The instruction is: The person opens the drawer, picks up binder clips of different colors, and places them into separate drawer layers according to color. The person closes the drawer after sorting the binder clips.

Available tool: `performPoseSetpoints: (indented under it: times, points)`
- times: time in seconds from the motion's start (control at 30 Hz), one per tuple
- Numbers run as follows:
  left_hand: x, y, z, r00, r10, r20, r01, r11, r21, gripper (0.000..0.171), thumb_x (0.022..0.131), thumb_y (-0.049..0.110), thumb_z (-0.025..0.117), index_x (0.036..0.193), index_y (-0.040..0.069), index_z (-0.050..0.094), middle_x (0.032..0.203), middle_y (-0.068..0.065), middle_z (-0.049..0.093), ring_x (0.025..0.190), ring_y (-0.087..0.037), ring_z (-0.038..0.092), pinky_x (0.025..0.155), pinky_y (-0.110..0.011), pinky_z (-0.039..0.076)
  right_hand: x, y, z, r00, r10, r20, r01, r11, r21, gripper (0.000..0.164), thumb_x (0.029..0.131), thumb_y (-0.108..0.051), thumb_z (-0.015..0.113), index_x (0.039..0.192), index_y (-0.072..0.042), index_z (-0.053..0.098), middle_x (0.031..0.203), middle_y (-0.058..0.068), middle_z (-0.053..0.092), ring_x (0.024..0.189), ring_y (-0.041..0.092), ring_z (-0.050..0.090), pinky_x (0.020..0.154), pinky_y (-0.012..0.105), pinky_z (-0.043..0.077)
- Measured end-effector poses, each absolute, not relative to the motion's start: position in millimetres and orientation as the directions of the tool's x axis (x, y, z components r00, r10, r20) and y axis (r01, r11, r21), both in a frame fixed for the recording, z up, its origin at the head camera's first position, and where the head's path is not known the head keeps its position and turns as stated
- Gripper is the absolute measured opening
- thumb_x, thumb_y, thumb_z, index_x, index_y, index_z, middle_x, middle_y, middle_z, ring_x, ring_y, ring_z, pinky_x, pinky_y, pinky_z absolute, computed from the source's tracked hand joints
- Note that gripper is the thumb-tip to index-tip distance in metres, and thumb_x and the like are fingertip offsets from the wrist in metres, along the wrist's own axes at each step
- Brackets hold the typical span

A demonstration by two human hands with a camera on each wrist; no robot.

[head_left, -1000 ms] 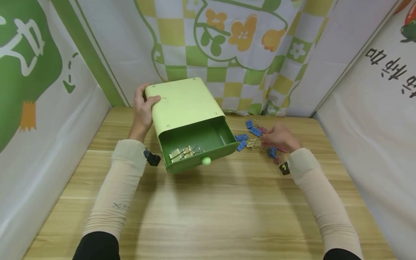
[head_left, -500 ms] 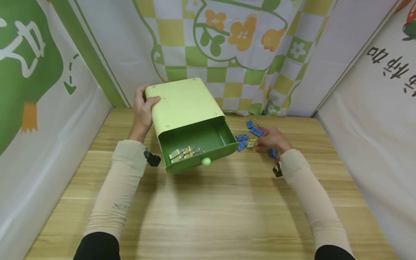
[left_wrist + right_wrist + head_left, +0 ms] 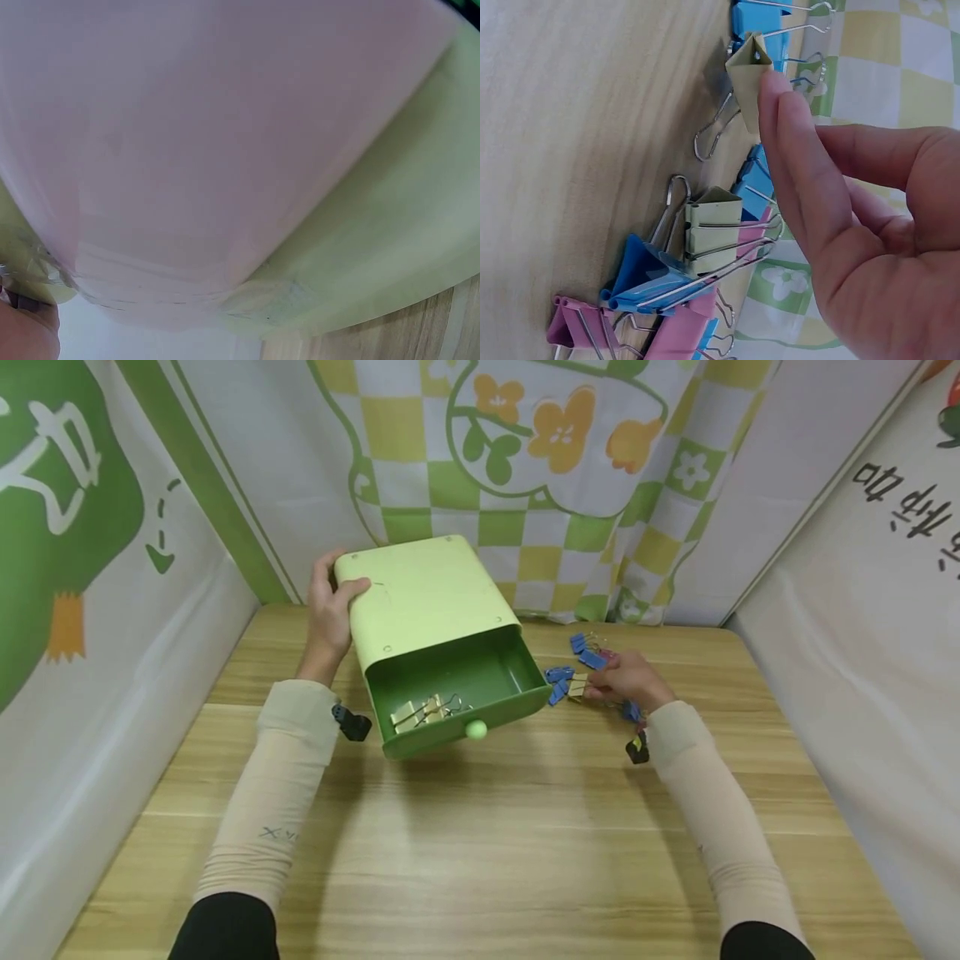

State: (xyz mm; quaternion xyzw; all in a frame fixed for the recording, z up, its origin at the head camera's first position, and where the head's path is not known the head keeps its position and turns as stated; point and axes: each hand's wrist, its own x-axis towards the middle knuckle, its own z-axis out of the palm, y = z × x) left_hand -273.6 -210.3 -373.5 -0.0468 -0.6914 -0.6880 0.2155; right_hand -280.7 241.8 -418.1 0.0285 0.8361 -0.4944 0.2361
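Observation:
My left hand grips the rear left edge of a light green drawer box, thumb on top. The box is tilted, its dark green drawer pulled out at the front. Inside the drawer lie several yellow binder clips. In the left wrist view, the box's side fills most of the frame, with a fingertip at lower left. My right hand pinches a yellow binder clip at its edge, right of the drawer. Its thumb is partly hidden behind the fingers in the right wrist view.
Blue binder clips, pink binder clips and another yellow binder clip lie in a loose pile under and around the right hand on the wooden table. A checkered curtain hangs behind the table.
My right hand has shifted left from the pile's pink clips to the yellow binder clip, which is now pinched and turned slightly. The left hand and box have stayed put.

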Motion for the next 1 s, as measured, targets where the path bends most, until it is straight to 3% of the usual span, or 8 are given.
performPoseSetpoints:
  times: [0.13, 0.4, 0.6, 0.87, 1.0]
  points:
    - [-274, -211, -373, -0.902, -0.233, 0.363, 0.364, 0.039, 0.930, 0.061, 0.098, 0.014, 0.056, 0.154, -0.002, 0.037, 0.139, -0.011, 0.049, 0.117, -0.015, 0.052, 0.104, -0.028, 0.047, -281, 244, -413, -0.871, -0.213, -0.443, 0.298, 0.489, -0.820, 0.036, 0.107, -0.007, 0.058, 0.134, 0.016, 0.062, 0.124, 0.024, 0.073, 0.091, 0.012, 0.079, 0.101, 0.034, 0.062]
    - [-273, -210, -372, -0.900, -0.234, 0.367, 0.366, 0.051, 0.929, 0.060, 0.098, 0.014, 0.056, 0.153, -0.002, 0.039, 0.135, -0.009, 0.050, 0.114, -0.014, 0.052, 0.101, -0.026, 0.047, -279, 246, -402, -0.852, -0.270, -0.448, 0.285, 0.480, -0.830, 0.040, 0.110, -0.006, 0.051, 0.143, 0.017, 0.054, 0.144, 0.034, 0.059, 0.105, 0.015, 0.077, 0.101, 0.028, 0.062]
    - [-274, -210, -372, -0.904, -0.224, 0.364, 0.362, 0.052, 0.931, 0.060, 0.098, 0.014, 0.056, 0.154, -0.001, 0.038, 0.138, -0.012, 0.049, 0.115, -0.015, 0.052, 0.102, -0.027, 0.047, -277, 250, -391, -0.851, -0.286, -0.440, 0.283, 0.455, -0.844, 0.040, 0.110, -0.004, 0.050, 0.143, 0.018, 0.053, 0.137, 0.031, 0.064, 0.099, 0.011, 0.077, 0.101, 0.027, 0.062]
    - [-275, -211, -372, -0.911, -0.212, 0.353, 0.348, 0.061, 0.936, 0.061, 0.099, 0.017, 0.055, 0.155, 0.000, 0.037, 0.143, -0.013, 0.048, 0.117, -0.015, 0.052, 0.105, -0.028, 0.047, -275, 254, -360, -0.848, -0.312, -0.429, 0.295, 0.395, -0.870, 0.043, 0.109, -0.001, 0.049, 0.147, 0.020, 0.046, 0.102, 0.004, 0.080, 0.092, 0.009, 0.079, 0.091, 0.022, 0.064]
    - [-273, -213, -372, -0.911, -0.213, 0.352, 0.345, 0.071, 0.936, 0.062, 0.099, 0.017, 0.055, 0.156, -0.001, 0.036, 0.141, -0.012, 0.048, 0.115, -0.014, 0.052, 0.103, -0.027, 0.047, -270, 255, -342, -0.850, -0.307, -0.429, 0.298, 0.391, -0.871, 0.043, 0.110, -0.001, 0.049, 0.147, 0.019, 0.047, 0.096, 0.001, 0.082, 0.092, 0.010, 0.080, 0.093, 0.024, 0.064]
